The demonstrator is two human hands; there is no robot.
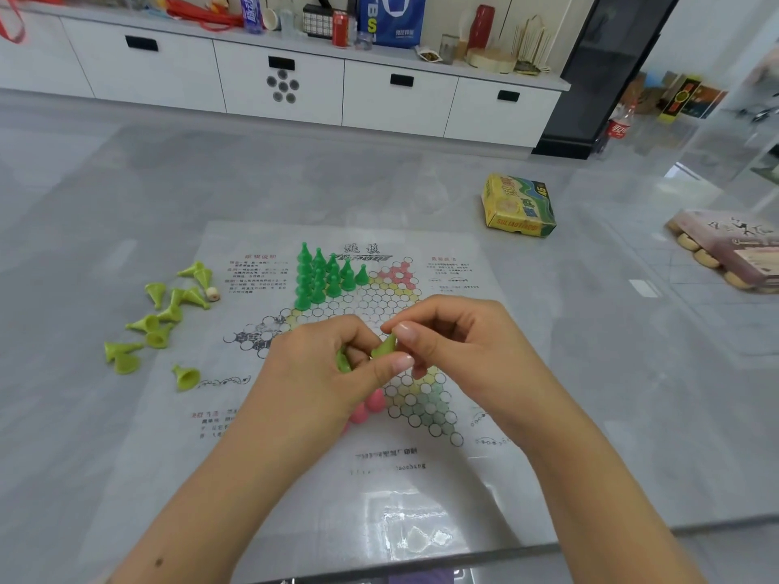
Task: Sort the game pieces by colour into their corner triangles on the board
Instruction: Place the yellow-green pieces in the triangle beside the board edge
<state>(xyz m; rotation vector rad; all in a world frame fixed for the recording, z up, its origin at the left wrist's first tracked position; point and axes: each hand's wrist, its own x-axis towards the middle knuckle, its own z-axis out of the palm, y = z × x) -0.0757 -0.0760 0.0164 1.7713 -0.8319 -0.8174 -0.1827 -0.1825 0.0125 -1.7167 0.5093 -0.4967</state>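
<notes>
Board: printed paper sheet (442, 255) lying flat on the grey table, star grid at centre.
Left hand: left hand (320, 364), at 6 o'clock of the star's centre, fingers curled around lime-green pieces (343, 361); how many is hidden.
Right hand: right hand (451, 339), fingertips pinching one lime piece (384, 346) between thumb and forefinger, just beside the left hand.
Dark green: dark green pieces (324, 274) standing upright in the 11 o'clock triangle.
Loose lime: loose lime pieces (164, 318) tipped over off the sheet at 9 o'clock.
Pink: pink pieces (366, 408) partly hidden under the left hand.
Handling: hollow plastic cones, judged light, stiff, smooth, easily toppled; pinch the narrow top and set the wide base down.
Box: yellow-green box (518, 206) at 1 o'clock.
</notes>
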